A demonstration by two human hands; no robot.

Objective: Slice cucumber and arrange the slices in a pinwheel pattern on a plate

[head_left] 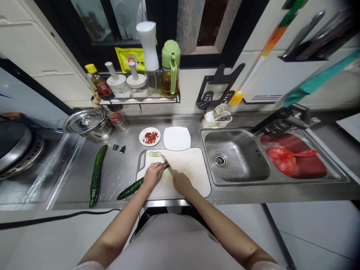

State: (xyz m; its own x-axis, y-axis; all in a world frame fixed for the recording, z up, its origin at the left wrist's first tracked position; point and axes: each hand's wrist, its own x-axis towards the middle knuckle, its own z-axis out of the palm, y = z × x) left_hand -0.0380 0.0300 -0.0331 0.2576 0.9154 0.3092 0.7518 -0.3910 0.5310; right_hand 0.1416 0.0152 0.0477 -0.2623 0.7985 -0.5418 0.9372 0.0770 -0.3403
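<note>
My left hand [153, 174] is closed over a cucumber [131, 188] that lies slantwise across the left part of a white cutting board [194, 176]. In my right hand [182, 183] is a knife [170, 171], its blade at the cucumber's far end beside my left fingertips. Several thin cucumber slices [155, 154] lie in a row near the board's back left corner. A second, whole cucumber [96, 176] rests on the steel counter to the left. Two dark green cut-off ends [122, 149] sit behind the board on that side.
Behind the board stand a small plate of chopped red pieces [150, 137] and a white square plate [177, 138]. To the right is a steel sink [236, 157] with a red plastic bag [284, 159] in its second basin. A lidded pot [90, 125] stands back left, below a seasoning rack [143, 100].
</note>
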